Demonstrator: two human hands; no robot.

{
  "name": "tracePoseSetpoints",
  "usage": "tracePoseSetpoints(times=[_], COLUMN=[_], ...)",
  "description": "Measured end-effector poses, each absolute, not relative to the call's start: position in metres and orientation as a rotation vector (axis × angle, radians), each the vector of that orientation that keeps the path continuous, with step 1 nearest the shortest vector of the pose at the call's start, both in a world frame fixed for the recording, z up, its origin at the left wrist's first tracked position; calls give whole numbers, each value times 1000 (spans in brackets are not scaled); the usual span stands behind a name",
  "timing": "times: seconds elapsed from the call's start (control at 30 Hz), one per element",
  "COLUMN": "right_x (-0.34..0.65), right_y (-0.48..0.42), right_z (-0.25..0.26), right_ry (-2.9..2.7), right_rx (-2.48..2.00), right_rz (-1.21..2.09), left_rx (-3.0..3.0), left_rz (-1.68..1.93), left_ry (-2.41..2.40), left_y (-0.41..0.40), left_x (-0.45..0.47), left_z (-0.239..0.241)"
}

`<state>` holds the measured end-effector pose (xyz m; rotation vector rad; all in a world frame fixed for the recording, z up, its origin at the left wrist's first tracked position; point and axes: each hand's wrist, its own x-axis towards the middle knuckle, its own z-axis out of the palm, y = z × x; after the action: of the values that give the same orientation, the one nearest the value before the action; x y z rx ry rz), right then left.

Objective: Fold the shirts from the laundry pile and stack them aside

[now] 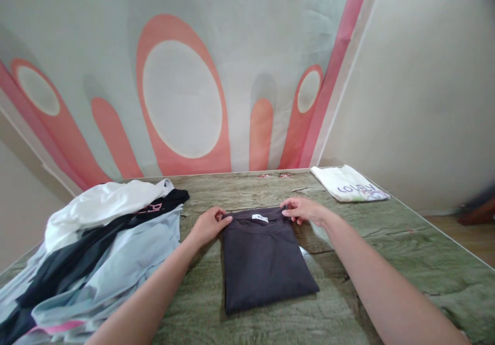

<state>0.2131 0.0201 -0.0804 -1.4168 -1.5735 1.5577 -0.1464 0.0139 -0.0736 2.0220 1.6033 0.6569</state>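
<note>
Between the left hand (211,225) and the right hand (305,210), the dark grey, folded, square-cornered T-shirt (265,265) is smooth, matt cloth. Left of the left hand, the white, black and pale-blue heaped cloth garments (124,244) look soft and creased; beneath both hands, the greenish-brown, straight-edged, wood-grained counter (406,244) has a faint sheen.

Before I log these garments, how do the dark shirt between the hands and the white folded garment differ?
The dark shirt has a pale neck label and a plain top face; the white garment shows lettering. The left hand and right hand grip the dark shirt's top corners; no hand touches the white garment. Both are folded on the table.
</note>
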Motion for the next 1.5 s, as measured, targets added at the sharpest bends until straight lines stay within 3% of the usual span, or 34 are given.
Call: tracePoseSetpoints(times=[0.13,0.37,0.5,0.77,1.5], right_x=[213,202,181,152,144], right_y=[21,27,21,6,4], right_z=[-84,-98,-87,-86,-98], right_ry=[-1604,-1743,-1785,-2131,-2072], right_rx=[-1245,-1520,-1455,-1245,-1357], right_rz=[1643,883,622,520,153], left_rx=[2027,2171,2346,2408,2567], left_rz=[676,825,661,576,731], left_ry=[1508,1593,1401,1319,1500], left_y=[23,9,11,21,3], left_x=[-145,-133,-101,-72,-67], left_z=[-77,-68,-51,-60,-61])
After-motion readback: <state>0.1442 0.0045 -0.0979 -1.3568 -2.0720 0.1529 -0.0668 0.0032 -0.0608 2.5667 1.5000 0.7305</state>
